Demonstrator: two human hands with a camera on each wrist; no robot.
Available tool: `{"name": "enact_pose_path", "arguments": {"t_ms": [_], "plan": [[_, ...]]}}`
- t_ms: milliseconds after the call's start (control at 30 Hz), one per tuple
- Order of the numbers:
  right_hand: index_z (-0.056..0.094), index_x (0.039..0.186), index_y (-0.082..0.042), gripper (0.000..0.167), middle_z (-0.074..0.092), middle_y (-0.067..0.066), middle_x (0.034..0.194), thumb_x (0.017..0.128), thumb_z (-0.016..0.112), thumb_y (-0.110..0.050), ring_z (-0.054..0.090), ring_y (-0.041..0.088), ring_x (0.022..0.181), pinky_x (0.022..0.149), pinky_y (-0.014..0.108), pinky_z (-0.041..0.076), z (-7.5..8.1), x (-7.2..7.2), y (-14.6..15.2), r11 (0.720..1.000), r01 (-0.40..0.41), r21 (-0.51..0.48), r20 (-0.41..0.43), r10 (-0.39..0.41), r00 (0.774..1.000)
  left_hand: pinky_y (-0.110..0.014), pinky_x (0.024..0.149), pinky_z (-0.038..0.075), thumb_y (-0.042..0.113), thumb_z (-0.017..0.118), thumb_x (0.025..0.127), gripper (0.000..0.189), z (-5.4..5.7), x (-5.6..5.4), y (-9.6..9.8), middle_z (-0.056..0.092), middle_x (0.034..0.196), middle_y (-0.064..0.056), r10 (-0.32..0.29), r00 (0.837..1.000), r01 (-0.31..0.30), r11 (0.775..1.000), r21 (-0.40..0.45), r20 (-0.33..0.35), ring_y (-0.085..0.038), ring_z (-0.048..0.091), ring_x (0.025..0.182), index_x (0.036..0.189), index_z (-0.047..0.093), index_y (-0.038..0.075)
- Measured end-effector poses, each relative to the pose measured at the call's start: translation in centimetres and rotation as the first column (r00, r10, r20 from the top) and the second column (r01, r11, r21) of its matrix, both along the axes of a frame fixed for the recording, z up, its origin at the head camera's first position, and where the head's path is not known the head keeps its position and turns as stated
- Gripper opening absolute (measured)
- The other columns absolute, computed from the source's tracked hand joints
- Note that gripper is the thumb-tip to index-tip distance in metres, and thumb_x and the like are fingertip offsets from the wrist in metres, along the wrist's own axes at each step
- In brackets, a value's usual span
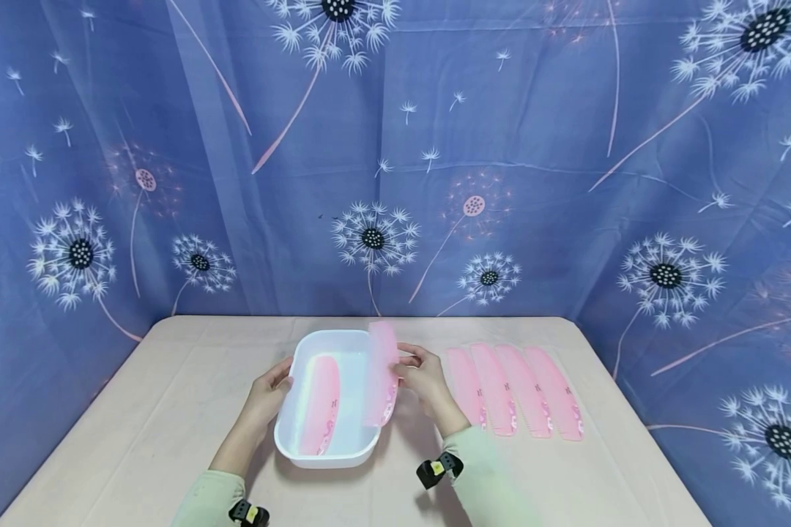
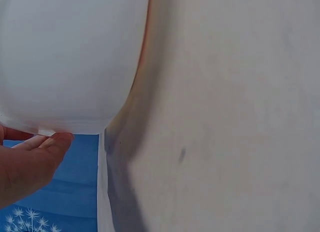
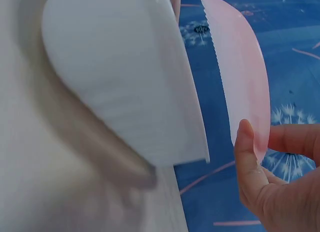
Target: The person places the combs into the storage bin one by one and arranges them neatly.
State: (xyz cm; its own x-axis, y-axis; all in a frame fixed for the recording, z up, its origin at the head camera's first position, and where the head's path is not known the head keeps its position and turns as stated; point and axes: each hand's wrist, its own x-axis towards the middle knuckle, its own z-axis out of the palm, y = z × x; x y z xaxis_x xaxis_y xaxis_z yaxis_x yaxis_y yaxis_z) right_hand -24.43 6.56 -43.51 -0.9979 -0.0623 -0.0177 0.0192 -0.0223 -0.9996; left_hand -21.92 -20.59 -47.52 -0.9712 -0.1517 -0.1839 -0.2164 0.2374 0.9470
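Note:
A white plastic box [image 1: 332, 461] stands on the table, with one pink comb [image 1: 323, 406] lying inside along its left part. My left hand [image 1: 268, 395] grips the box's left rim; in the left wrist view its fingers [image 2: 57, 144] are at the edge. Between thumb and fingers my right hand [image 1: 428, 377] pinches another pink comb [image 1: 381, 373] over the box's right rim. In the right wrist view this comb [image 3: 245, 66] is upright, its teeth facing the box [image 3: 125, 81]. To the right, several more pink combs [image 1: 527, 391] lie in a row.
A pale cloth covers the table [image 1: 171, 410]. Blue curtains [image 1: 382, 161] with dandelion prints hang behind and at both sides. Each wrist carries a small black camera [image 1: 439, 469].

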Motion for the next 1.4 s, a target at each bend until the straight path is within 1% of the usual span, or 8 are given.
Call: {"name": "enact_pose_path", "arguments": {"t_ms": [200,300,433,500,800,1000,1200,1400], "plan": [[0.052,0.126,0.014,0.047,0.066,0.021,0.09,0.08,0.062,0.01,0.061,0.009,0.064,0.062,0.026,0.06,0.1,0.1,-1.7,1.0,-0.024,0.004,-0.026,0.024,0.999,-0.047,0.114,0.03,0.011,0.041,0.101,0.05,0.0,0.0,0.0,0.031,0.152,-0.02,-0.003,1.0,0.003,1.0,0.006,-0.007,-0.038,0.026,0.141,0.15,0.03,0.007],[0.054,0.125,0.013,0.047,0.065,0.019,0.088,0.079,0.063,0.01,0.06,0.009,0.064,0.059,0.023,0.058,-0.4,0.0,-2.5,1.0,-0.027,0.009,-0.019,0.027,0.999,-0.047,0.113,0.031,0.011,0.041,0.101,0.05,0.0,0.0,0.0,0.031,0.152,-0.02,-0.001,1.0,0.001,1.0,0.006,-0.005,-0.038,0.027,0.141,0.15,0.03,0.007],[0.055,0.124,0.01,0.046,0.061,0.008,0.081,0.079,0.064,0.009,0.057,0.009,0.062,0.057,0.02,0.055,-0.9,0.0,-3.6,1.0,-0.027,0.011,0.02,0.027,0.999,-0.048,0.113,0.031,0.011,0.041,0.101,0.05,-0.1,-0.1,0.1,0.031,0.152,-0.02,0.003,1.0,-0.003,1.0,-0.002,-0.005,-0.039,0.027,0.14,0.15,0.03,0.007],[0.055,0.124,0.01,0.046,0.059,0.006,0.08,0.079,0.064,0.01,0.056,0.009,0.062,0.058,0.021,0.056,-1.0,0.1,-4.1,1.0,-0.03,0.011,0.032,0.029,0.999,-0.047,0.113,0.031,0.011,0.041,0.101,0.05,-0.1,-0.1,0.1,0.032,0.152,-0.02,0.005,1.0,-0.005,1.0,-0.007,-0.005,-0.039,0.027,0.14,0.15,0.03,0.007],[0.054,0.126,0.01,0.048,0.059,0.006,0.08,0.079,0.065,0.01,0.057,0.008,0.062,0.06,0.026,0.059,-1.0,0.6,-5.7,0.999,-0.054,-0.002,0.053,0.054,0.997,-0.049,0.113,0.031,0.012,0.042,0.102,0.05,0.0,0.0,0.2,0.032,0.151,-0.022,-0.004,1.0,0.004,1.0,0.0,-0.016,-0.04,0.027,0.14,0.15,0.03,0.005],[0.055,0.124,0.009,0.047,0.06,0.01,0.083,0.079,0.066,0.009,0.058,0.009,0.06,0.062,0.028,0.06,-1.3,0.8,-6.7,0.998,-0.064,0.026,0.05,0.062,0.997,-0.049,0.113,0.031,0.011,0.042,0.101,0.05,-0.1,-0.1,0.1,0.032,0.151,-0.021,0.002,1.0,-0.002,1.0,0.003,-0.018,-0.039,0.028,0.14,0.15,0.03,0.006],[0.057,0.122,0.009,0.046,0.061,0.01,0.082,0.077,0.067,0.009,0.057,0.008,0.056,0.058,0.028,0.06,-2.0,0.8,-7.7,0.996,-0.064,0.061,0.041,0.061,0.997,-0.048,0.112,0.032,0.01,0.043,0.1,0.049,-0.3,-0.1,0.2,0.036,0.149,-0.022,0.016,0.999,-0.016,1.0,-0.005,-0.044,-0.039,0.03,0.139,0.148,0.033,0.005],[0.057,0.121,0.009,0.046,0.062,0.014,0.085,0.077,0.069,0.011,0.06,0.011,0.063,0.059,0.03,0.061,-2.1,0.8,-8.5,0.993,-0.072,0.092,0.035,0.069,0.997,-0.048,0.112,0.032,0.011,0.042,0.101,0.049,-0.1,0.0,0.1,0.034,0.15,-0.022,0.001,0.999,-0.001,1.0,-0.005,-0.035,-0.04,0.03,0.139,0.149,0.032,0.005]]}}
